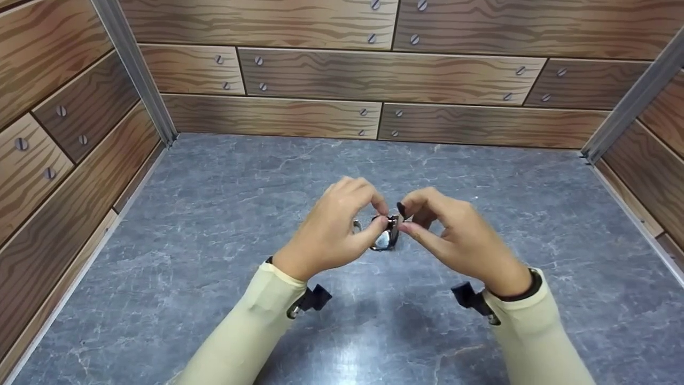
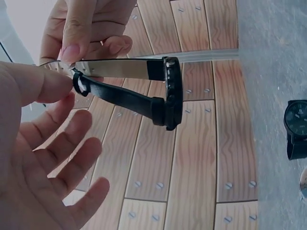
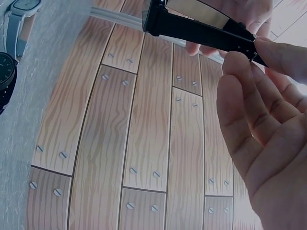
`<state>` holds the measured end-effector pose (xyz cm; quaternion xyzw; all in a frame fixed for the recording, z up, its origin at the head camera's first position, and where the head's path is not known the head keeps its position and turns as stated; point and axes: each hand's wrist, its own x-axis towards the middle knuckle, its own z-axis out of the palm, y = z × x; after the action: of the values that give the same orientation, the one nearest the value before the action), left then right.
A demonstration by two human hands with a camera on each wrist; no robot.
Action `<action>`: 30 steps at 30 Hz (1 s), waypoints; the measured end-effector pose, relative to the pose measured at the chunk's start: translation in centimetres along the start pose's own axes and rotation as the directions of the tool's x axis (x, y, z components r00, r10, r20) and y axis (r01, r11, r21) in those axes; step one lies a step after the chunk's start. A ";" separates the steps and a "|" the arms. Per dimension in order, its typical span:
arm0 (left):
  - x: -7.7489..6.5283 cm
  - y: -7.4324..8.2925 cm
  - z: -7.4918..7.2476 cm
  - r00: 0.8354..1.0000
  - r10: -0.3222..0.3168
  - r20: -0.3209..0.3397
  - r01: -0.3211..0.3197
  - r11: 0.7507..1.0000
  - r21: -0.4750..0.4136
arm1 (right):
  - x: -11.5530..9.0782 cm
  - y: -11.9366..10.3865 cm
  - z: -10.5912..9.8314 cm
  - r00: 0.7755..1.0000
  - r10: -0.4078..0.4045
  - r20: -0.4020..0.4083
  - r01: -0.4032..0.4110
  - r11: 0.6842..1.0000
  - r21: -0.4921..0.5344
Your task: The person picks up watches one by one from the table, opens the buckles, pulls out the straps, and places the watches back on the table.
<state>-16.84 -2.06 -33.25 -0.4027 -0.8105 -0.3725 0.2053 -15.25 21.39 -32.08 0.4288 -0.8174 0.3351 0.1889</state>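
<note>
Both hands hold one wristwatch with a black leather strap [image 2: 122, 98] and a pale strap lining. Its dark case [image 2: 173, 93] hangs down toward the table, the strap closed into a loop. My left hand [image 1: 336, 227] pinches the strap near the keeper between thumb and forefinger, its other fingers spread loosely in the left wrist view. With thumb and fingertips my right hand [image 1: 459, 235] pinches the strap end beside it. The buckle is partly hidden by the fingertips. In the head view the hands cover much of the watch.
On the grey marbled table [image 1: 224, 214], under the hands, lie a second black watch [image 2: 296, 120] and a silvery watch with a grey strap [image 3: 17, 26]. Wood-patterned walls [image 1: 320, 75] with metal corner posts enclose the table at the back and sides. Small black mounts [image 1: 315, 299] sit at the wrists.
</note>
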 end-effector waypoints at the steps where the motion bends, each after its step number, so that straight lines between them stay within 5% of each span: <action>1: 0.0 0.0 -0.1 1.000 -0.001 0.008 0.001 1.000 0.004 | 0.0 0.0 0.0 1.000 0.002 0.004 -0.002 1.000 -0.001; 15: -0.2 0.1 -0.1 0.998 0.015 0.059 -0.018 0.999 0.050 | 0.1 0.2 0.1 0.998 0.051 -0.039 -0.051 0.999 0.008; 23: -0.3 0.2 0.0 0.997 -0.032 0.070 0.023 0.993 0.114 | 0.1 0.3 0.3 0.995 0.074 -0.060 -0.072 0.997 0.035; 30: -0.1 0.6 0.2 0.994 -0.072 0.088 0.070 0.997 0.022 | 0.0 0.4 0.4 0.995 0.085 -0.054 -0.081 0.993 0.081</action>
<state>-16.31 -1.75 -33.19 -0.3877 -0.8362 -0.3536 0.1598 -15.58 21.26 -32.48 0.3916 -0.8149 0.3869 0.1812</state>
